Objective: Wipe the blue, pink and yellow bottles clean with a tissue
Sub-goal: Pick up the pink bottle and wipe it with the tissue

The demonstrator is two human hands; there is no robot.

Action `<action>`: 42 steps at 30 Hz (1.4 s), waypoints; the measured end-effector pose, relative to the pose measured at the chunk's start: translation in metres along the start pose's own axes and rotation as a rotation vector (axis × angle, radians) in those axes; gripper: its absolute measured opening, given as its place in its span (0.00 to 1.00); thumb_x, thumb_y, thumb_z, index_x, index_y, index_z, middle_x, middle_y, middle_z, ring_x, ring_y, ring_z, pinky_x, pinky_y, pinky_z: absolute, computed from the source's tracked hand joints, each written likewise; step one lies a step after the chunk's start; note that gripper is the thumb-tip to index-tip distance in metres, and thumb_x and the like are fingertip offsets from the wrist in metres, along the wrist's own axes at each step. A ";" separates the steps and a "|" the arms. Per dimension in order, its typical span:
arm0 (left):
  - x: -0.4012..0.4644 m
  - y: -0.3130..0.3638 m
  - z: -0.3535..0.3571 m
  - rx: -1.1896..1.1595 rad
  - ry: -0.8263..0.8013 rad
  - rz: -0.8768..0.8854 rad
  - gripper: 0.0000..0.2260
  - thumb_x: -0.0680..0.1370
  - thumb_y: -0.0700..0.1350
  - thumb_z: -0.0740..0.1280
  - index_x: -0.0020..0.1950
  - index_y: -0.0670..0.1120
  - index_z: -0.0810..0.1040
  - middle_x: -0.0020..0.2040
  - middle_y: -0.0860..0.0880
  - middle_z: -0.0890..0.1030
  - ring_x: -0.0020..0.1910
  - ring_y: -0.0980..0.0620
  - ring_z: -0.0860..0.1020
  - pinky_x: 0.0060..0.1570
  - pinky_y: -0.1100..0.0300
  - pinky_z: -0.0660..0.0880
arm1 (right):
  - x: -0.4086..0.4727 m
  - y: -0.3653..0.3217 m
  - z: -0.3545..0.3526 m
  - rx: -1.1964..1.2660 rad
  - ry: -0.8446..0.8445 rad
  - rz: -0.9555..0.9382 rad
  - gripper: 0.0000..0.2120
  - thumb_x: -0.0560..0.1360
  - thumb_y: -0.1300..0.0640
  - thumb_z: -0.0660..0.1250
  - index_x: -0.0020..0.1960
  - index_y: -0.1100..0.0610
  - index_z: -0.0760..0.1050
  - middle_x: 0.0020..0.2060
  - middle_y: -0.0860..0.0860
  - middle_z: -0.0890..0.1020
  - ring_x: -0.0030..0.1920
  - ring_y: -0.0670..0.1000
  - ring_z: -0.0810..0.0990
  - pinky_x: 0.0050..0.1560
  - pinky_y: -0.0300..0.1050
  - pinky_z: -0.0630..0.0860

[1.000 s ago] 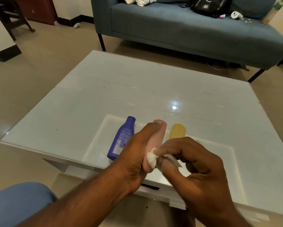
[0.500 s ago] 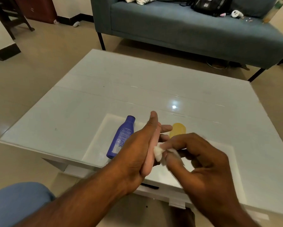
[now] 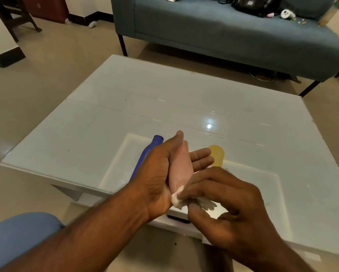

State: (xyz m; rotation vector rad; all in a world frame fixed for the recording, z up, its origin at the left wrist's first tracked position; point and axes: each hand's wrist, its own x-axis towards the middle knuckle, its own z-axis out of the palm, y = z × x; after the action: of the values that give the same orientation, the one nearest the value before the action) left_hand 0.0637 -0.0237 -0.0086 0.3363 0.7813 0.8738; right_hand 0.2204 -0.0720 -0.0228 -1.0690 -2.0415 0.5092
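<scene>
Mid-task. Pink bottle [image 3: 179, 167] cradled in left hand [image 3: 160, 173], fingers [image 3: 201, 157] straight; right hand [image 3: 229, 203] pinching tissue [image 3: 177, 198] at its base. Blue bottle [image 3: 148, 154], yellow bottle [image 3: 216, 155] lying on bench [image 3: 109, 122]; cleaned or not, cannot tell.

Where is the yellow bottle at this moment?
In the head view the yellow bottle lies on the white table, right of the pink bottle, just beyond the left hand fingertips.

The pink bottle [image 3: 179, 165] lies lengthwise along the left hand [image 3: 160, 173], a crumpled white tissue [image 3: 177, 199] touching its near end, while the blue bottle [image 3: 147, 154] and yellow bottle [image 3: 216, 155] lie flat on the worktop [image 3: 105, 124] either side.
</scene>
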 end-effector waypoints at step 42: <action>0.005 -0.014 0.002 -0.012 -0.013 0.095 0.23 0.83 0.58 0.53 0.63 0.42 0.75 0.58 0.39 0.83 0.60 0.41 0.81 0.59 0.45 0.77 | -0.002 0.005 -0.004 0.007 -0.047 -0.094 0.09 0.71 0.68 0.78 0.48 0.58 0.89 0.46 0.51 0.85 0.48 0.48 0.83 0.50 0.41 0.78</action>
State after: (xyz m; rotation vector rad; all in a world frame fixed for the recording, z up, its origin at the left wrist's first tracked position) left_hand 0.0745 -0.0278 -0.0175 0.3707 0.7522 0.9644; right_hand 0.2267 -0.0706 -0.0242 -0.9595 -2.1186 0.4970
